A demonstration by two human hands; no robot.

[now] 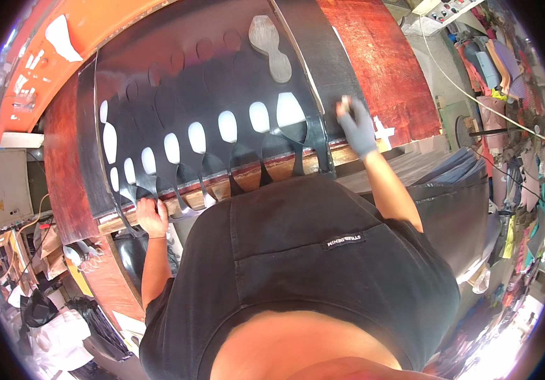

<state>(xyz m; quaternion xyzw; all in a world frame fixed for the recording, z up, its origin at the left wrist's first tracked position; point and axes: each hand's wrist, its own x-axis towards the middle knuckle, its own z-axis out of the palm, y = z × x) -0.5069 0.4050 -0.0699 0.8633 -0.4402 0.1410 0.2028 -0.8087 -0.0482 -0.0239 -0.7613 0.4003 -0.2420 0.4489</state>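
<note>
A black sheet (215, 82) lies on the work surface. Along its near side runs a row of sole-shaped openings that look white, such as the opening (228, 126), and narrow black strips hang from it toward me. My bare left hand (152, 217) is closed at the sheet's near left edge, fingers curled over it. My right hand (356, 126), in a grey glove with bare fingertips, is at the right above a dark strip of the surface. Its fingers look bent and slightly smeared. A grey sole-shaped cutting die (270, 49) rests on the sheet's far right part.
An orange machine beam (88, 31) arcs across the far left. Reddish-brown boards flank the black surface, one board (380, 63) at right. Stacked dark sheets (437, 168) lie right of me. A grey electrical box (9, 183) stands left; coloured scraps (513, 158) pile up far right.
</note>
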